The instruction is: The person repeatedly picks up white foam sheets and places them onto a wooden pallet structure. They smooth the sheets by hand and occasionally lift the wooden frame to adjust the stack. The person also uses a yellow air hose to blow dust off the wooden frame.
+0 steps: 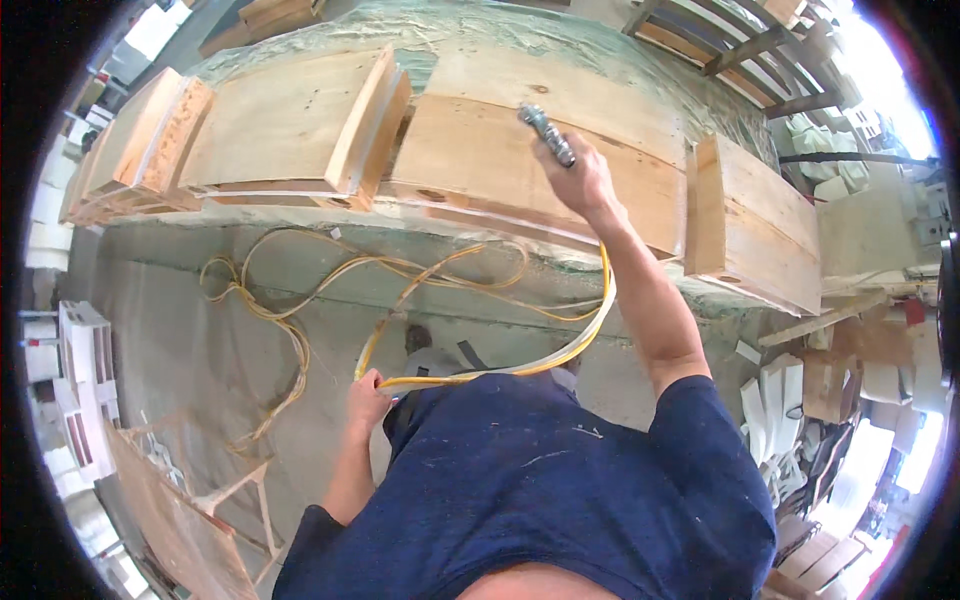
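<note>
My right hand is raised over a wide plywood panel, its fingers wrapped round a silver spray gun. The gun's front end points away and to the left, above the wood. Yellow and whitish hoses hang from beneath my right wrist and curve down across my waist. Low at my left side, my left hand is closed round these hoses. More of the hose lies in loose loops on the floor ahead of me.
Pale wooden boxes stand at the left on a long bench covered with plastic sheet; another wooden box stands at the right. A wooden frame leans at the lower left. Stacked boards and boxes crowd the right side.
</note>
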`<state>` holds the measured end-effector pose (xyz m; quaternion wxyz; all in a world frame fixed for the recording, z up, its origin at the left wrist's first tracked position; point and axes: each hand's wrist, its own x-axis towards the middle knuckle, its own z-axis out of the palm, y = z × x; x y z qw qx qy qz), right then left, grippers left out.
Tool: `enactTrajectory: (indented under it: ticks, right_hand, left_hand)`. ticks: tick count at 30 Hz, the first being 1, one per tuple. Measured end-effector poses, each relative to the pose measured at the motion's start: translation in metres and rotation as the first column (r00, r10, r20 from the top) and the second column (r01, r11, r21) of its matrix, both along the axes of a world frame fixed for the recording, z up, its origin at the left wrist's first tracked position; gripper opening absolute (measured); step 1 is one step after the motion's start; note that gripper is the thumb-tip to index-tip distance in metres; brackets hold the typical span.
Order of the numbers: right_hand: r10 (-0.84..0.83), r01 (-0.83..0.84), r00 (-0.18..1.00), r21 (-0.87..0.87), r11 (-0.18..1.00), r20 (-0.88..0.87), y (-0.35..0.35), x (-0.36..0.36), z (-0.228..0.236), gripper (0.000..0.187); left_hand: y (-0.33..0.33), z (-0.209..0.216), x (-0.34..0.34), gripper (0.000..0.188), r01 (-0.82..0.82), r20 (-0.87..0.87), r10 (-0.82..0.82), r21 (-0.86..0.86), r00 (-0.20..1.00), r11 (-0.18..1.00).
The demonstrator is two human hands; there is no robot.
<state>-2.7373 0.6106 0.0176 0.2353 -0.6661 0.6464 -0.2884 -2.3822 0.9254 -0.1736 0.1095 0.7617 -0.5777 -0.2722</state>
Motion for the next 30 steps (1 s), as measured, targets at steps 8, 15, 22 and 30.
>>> enactTrajectory:
  ticks: [8, 15, 22, 30]
  right_hand:
    - [-0.083, 0.085, 0.996, 0.077, 0.993, -0.027, 0.052, 0.118, 0.002, 0.04]
    - [0.042, -0.026, 0.995, 0.156, 0.987, -0.095, 0.144, 0.156, -0.013, 0.03]
    - [-0.04, 0.04, 0.999, 0.012, 0.999, 0.018, 0.155, 0.143, -0.008, 0.029]
    - [-0.625, 0.62, 0.78, 0.085, 0.78, 0.045, 0.204, 0.003, -0.027, 0.03]
  left_hand:
    - [-0.024, 0.0, 0.145, 0.028, 0.058, -0.095, -0.049, 0.095, 0.994, 0.994]
    - [-0.04, -0.013, 0.187, 0.025, 0.087, -0.11, -0.078, 0.078, 0.991, 0.993]
    - [-0.049, -0.019, 0.187, 0.017, 0.194, -0.068, -0.188, 0.101, 0.98, 0.976]
    - [-0.079, -0.002, 0.147, 0.016, 0.278, -0.035, -0.276, 0.154, 0.961, 0.948]
